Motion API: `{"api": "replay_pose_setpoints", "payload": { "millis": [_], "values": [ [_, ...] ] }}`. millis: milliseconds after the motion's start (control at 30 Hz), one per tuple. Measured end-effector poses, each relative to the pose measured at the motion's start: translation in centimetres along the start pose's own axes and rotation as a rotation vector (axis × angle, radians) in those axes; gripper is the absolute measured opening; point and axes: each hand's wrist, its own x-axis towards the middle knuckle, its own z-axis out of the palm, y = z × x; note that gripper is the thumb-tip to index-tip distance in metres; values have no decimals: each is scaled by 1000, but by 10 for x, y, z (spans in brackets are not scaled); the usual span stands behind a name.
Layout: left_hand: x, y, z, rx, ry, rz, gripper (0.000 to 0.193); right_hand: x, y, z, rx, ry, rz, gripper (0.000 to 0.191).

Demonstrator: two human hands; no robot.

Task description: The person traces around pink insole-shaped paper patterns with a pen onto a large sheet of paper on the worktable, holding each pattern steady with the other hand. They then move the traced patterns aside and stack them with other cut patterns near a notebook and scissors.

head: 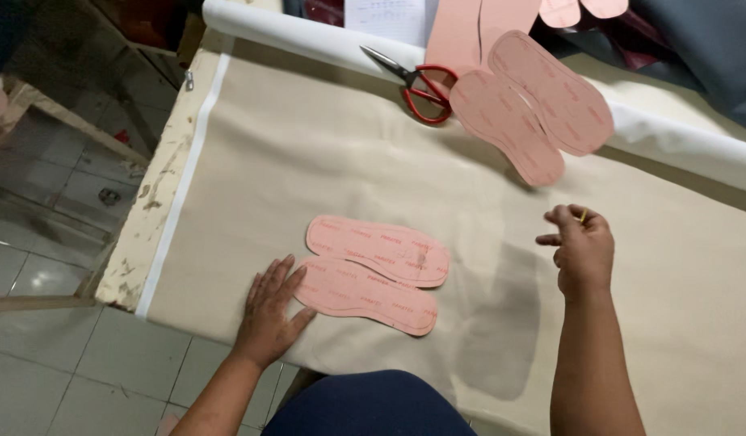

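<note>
Beyond flat left hand (pixel 269 311) pressing insole (pixel 365 295): scissors (pixel 417 85); right hand (pixel 581 249) pinching pencil (pixel 584 215).

my left hand (pixel 269 311) on near insole (pixel 365 295), left end | second insole (pixel 378 249) just behind it | scissors (pixel 414 83) far back on counter (pixel 308 153) | insole pair (pixel 530 105) right of scissors

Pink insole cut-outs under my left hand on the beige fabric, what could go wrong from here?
The left hand presses only the heel end of the lower pink insole-shaped cut-out, so its far end could swivel. The upper pink cut-out lies unheld and may slide. The right hand pinches a thin yellowish tool; a stray mark could spoil the beige fabric.
</note>
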Motion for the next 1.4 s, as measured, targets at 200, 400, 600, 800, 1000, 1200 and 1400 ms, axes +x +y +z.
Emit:
{"api": "replay_pose_setpoints", "payload": {
  "millis": [200, 400, 600, 800, 1000, 1200, 1400],
  "values": [
    [-1, 5, -12, -2, 30, 52, 75, -90, 52, 54, -401, -390, 261, 35],
    [11, -21, -25, -12, -68, 135, 68, -147, 93, 87, -366, -244, 245, 27],
    [30, -112, -72, 33, 255, 88, 53, -154, 83, 69, 199, 283, 72, 13],
    [42, -160, -117, -80, 191, -276, 72, -179, 99, 95, 367, 445, 107, 13],
    [45, -164, -134, -531, 92, -347, 66, -192, 133, 137, 232, 454, 143, 9],
    [57, -163, -151, -1067, -36, -504, 45, -192, 123, 149, 162, 510, 135, 9],
    [55, -166, -152, -1351, -14, -463, 42, -193, 120, 153, 163, 518, 129, 12]
  ]
}}
